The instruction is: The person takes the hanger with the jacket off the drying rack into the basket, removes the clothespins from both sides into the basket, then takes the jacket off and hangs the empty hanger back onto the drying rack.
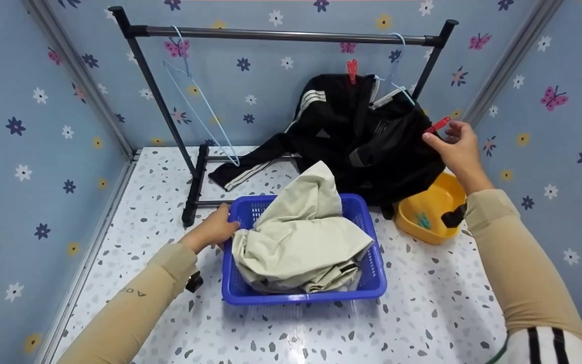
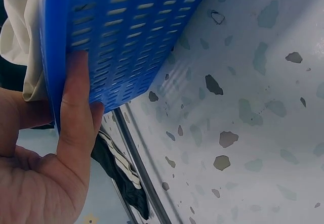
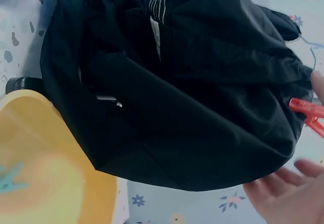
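Observation:
A blue plastic basket (image 1: 303, 298) holds a crumpled beige garment (image 1: 306, 237). My left hand (image 1: 213, 228) grips the basket's left rim, with fingers against its slotted outer wall (image 2: 131, 32) in the left wrist view. A black garment (image 1: 387, 151) with white stripes hangs bunched on a light blue hanger (image 1: 397, 65). Red clothespins sit on it, one at the top (image 1: 352, 71) and another at the right side (image 1: 438, 124). Around that side clothespin (image 3: 306, 110), my right hand (image 1: 456, 149) has its thumb and fingers spread apart, fingertips close to the garment's edge.
A dark metal clothes rack (image 1: 271, 34) stands against the patterned wall. Another light blue hanger (image 1: 202, 96) hangs bare at its left. On the speckled floor (image 1: 159, 303), a yellow basin (image 1: 437, 230) with teal clothespins (image 1: 423, 221) sits right of the basket.

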The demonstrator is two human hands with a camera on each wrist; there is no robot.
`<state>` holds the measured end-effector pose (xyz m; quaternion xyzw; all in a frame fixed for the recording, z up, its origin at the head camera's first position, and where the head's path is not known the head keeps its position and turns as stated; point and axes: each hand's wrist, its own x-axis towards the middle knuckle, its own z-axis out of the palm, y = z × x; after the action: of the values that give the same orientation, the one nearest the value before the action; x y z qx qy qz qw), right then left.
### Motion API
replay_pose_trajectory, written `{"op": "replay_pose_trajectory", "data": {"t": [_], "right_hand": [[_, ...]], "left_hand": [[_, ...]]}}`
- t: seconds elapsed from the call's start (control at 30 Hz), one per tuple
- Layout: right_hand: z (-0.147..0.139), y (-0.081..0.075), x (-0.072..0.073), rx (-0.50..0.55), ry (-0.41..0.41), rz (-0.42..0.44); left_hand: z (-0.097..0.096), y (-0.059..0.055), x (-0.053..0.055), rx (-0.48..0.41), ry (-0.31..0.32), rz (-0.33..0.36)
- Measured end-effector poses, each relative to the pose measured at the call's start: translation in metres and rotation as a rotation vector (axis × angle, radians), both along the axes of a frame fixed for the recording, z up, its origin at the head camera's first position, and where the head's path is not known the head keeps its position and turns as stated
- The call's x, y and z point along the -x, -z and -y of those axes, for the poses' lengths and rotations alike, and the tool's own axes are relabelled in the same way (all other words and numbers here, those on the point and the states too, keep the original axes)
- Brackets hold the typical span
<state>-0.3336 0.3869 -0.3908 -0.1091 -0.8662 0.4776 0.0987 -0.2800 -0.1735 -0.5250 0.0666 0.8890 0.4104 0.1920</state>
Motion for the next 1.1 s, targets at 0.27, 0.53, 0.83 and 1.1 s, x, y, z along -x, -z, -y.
{"op": "replay_pose_trajectory", "data": {"t": [0.27,0.53,0.83,1.1], "right_hand": [[-0.005,0.007,0.017,0.007,-0.028,0.053],[-0.006,0.01,0.027,-0.004,-0.063,0.053],[-0.003,0.013,0.032,0.075,-0.102,0.063],[0.005,0.013,0.035,0.204,-0.107,0.021]], "left_hand": [[0.001,-0.002,-0.003,-0.031,-0.009,0.025],[0.01,0.027,0.014,-0.045,0.015,-0.034],[-0.001,-0.002,-0.004,-0.025,-0.007,-0.011],[-0.001,0.0,-0.002,-0.002,-0.01,-0.012]]}}
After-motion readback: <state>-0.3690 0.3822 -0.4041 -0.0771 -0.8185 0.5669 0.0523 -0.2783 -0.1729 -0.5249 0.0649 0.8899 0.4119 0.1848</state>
